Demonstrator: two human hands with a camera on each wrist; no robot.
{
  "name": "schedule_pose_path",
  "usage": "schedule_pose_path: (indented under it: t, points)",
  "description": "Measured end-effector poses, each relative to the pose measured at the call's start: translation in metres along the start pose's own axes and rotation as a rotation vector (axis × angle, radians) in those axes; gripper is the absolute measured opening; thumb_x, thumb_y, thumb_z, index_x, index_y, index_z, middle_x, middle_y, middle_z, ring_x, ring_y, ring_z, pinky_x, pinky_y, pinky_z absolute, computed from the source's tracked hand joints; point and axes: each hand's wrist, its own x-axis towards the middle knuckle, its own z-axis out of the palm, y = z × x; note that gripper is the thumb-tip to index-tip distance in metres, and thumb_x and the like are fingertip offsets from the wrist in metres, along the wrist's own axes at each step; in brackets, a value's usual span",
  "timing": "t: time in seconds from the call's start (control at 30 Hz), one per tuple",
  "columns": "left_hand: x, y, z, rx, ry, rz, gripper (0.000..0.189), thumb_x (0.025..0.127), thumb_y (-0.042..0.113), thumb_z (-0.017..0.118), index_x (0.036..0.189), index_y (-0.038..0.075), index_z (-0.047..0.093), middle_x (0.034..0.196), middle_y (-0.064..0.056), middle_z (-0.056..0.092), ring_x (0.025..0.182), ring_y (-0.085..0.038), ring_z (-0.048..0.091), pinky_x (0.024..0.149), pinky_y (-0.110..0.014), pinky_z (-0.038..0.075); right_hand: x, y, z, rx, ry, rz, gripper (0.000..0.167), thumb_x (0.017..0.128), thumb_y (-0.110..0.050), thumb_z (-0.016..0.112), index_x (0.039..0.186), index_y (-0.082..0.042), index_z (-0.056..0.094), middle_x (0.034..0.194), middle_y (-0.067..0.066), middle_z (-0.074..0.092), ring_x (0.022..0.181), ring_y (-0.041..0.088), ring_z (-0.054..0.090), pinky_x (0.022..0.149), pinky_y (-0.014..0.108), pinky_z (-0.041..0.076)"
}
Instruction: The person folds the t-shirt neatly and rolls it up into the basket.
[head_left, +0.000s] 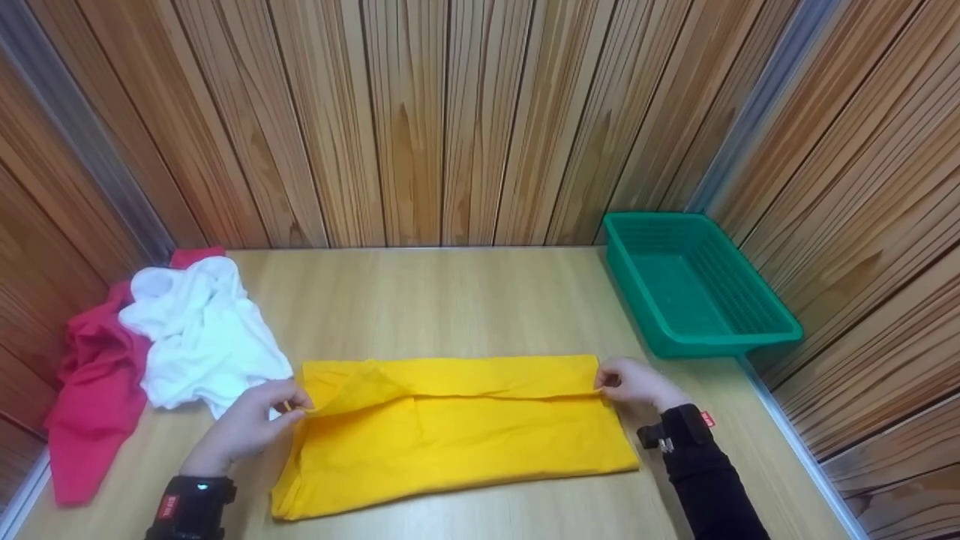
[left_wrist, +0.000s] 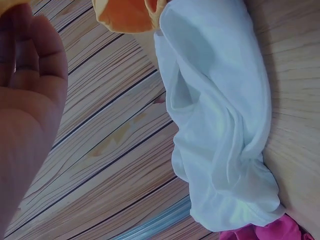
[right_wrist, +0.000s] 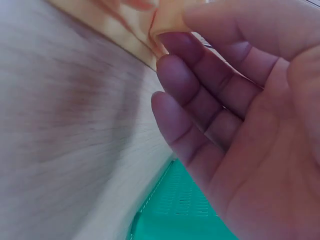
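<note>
A yellow cloth garment (head_left: 457, 442) lies folded into a wide rectangle on the table, with an upper layer turned back along its far side. My left hand (head_left: 251, 427) pinches the left end of that layer's edge between thumb and fingers, lifting it a little. At the other end, my right hand (head_left: 637, 381) pinches the same edge near the far right corner. In the right wrist view, the thumb and index finger of my right hand (right_wrist: 225, 100) meet on the yellow fabric (right_wrist: 170, 17), while the other fingers curl loosely below.
Left of the yellow garment lies a crumpled white garment (head_left: 206, 337), partly over a red one (head_left: 94, 420). A green plastic basket (head_left: 724, 341) stands at the back right. Wood-panelled walls (head_left: 405, 127) enclose the table (head_left: 442, 300) at the back and sides.
</note>
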Motion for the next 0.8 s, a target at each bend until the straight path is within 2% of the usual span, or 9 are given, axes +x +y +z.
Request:
schedule_pose_path:
  t: [0.2, 0.43, 0.57, 0.8]
  points:
    - [-0.004, 0.001, 0.002, -0.025, -0.036, 0.036, 0.012, 0.089, 0.005, 0.072, 0.092, 0.017, 0.068, 0.084, 0.006, 0.065, 0.077, -0.013, 0.058, 0.07, -0.032, 0.051, 0.0, -0.001, 0.002, -0.004, 0.002, 0.031, 0.006, 0.084, -0.005, 0.071, 0.084, -0.008, 0.066, 0.08, -0.004, 0.059, 0.075, 0.019, 0.052, 0.074, 0.036, 0.044]
    - [-0.004, 0.009, 0.004, -0.007, 0.031, 0.151, 0.022, 0.082, -0.005, 0.074, 0.089, 0.015, 0.067, 0.083, 0.007, 0.063, 0.074, -0.012, 0.057, 0.066, -0.032, 0.05, -0.001, 0.002, 0.003, -0.03, 0.028, -0.057, 0.008, 0.081, -0.002, 0.071, 0.082, -0.008, 0.065, 0.079, -0.004, 0.06, 0.074, 0.016, 0.051, 0.072, 0.033, 0.045]
    - [-0.005, 0.017, 0.003, -0.003, 0.003, 0.119, 0.025, 0.081, -0.005, 0.074, 0.088, 0.018, 0.067, 0.083, 0.009, 0.063, 0.076, -0.013, 0.057, 0.068, -0.032, 0.05, -0.001, 0.002, 0.004, -0.03, 0.035, -0.059, 0.009, 0.08, -0.001, 0.072, 0.082, -0.007, 0.065, 0.08, -0.004, 0.06, 0.075, 0.016, 0.051, 0.073, 0.032, 0.045]
    - [-0.009, 0.023, 0.008, -0.003, -0.134, 0.014, 0.024, 0.078, -0.001, 0.075, 0.086, 0.021, 0.067, 0.082, 0.011, 0.065, 0.077, -0.011, 0.059, 0.069, -0.034, 0.053, -0.002, 0.0, 0.005, -0.043, 0.037, -0.04, 0.007, 0.081, -0.002, 0.07, 0.083, -0.007, 0.065, 0.08, -0.004, 0.058, 0.076, 0.017, 0.051, 0.074, 0.034, 0.045]
